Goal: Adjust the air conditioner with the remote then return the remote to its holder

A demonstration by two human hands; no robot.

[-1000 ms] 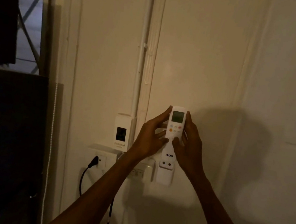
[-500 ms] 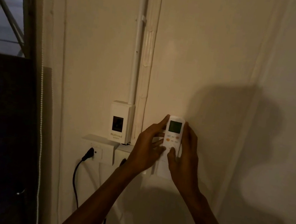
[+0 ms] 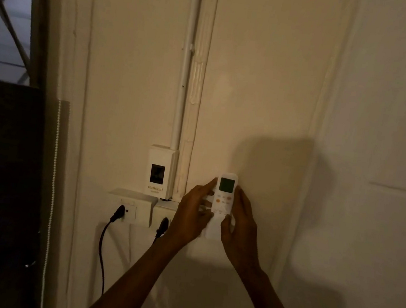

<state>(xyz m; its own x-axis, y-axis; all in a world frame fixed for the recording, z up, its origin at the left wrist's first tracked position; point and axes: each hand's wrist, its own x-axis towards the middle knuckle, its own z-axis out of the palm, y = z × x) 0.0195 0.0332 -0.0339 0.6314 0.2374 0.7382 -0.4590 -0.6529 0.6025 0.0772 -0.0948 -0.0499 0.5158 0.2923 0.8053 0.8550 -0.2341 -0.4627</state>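
Two black plugs sit in the wall sockets at about 9 o'clock from the remote (image 3: 223,201): one plug (image 3: 118,213) in the left socket plate (image 3: 130,206), another plug (image 3: 162,226) just beside the left hand (image 3: 192,214). A white box marked National (image 3: 161,171) hangs above them at 10 o'clock, under a white conduit pipe (image 3: 187,61) running up the wall (image 3: 272,72). The remote stands upright against the wall, screen at 12 o'clock. Both hands close on its sides: left fingers (image 3: 207,188) curl along its left edge, and the right hand (image 3: 240,226) wraps the right edge with the thumb on its lower face. The holder (image 3: 210,233) shows only as a pale strip between the hands, so how deep the remote sits in it cannot be told. A dark shape fills the left edge, too dim to make out.
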